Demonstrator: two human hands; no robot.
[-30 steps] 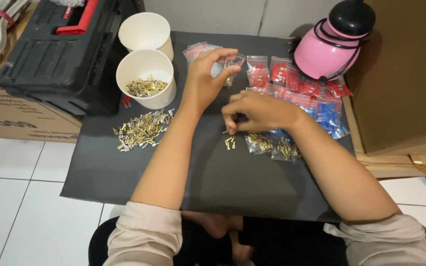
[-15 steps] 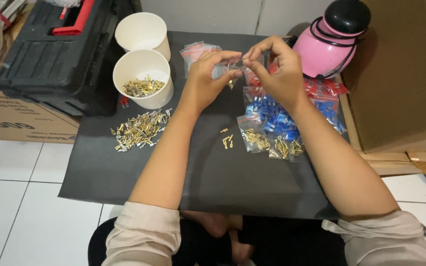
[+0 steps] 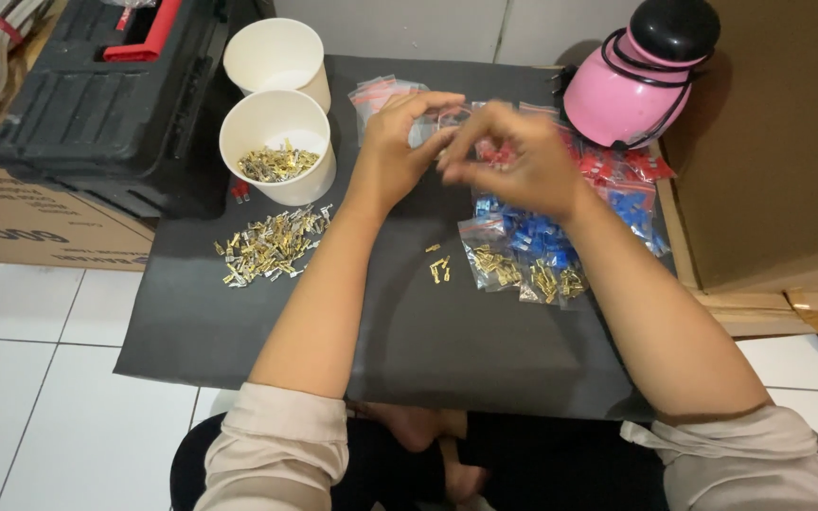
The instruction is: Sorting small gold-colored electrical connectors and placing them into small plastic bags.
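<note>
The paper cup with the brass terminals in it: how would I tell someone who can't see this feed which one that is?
Start at the black toolbox at the top left. Two white paper cups stand against its right side, on the dark mat. It is the nearer cup, with gold-coloured terminals in the bottom; the far cup looks empty.

Dark mat (image 3: 428,341): paper cups (image 3: 276,142), brass terminals (image 3: 272,246), small bags (image 3: 523,251).

Dark grey mat (image 3: 239,331); 2 white cups (image 3: 276,142); brass-gold terminals (image 3: 272,246); red (image 3: 631,168) and blue packets (image 3: 532,232); pink helmet (image 3: 617,95); black toolbox (image 3: 97,95).
</note>
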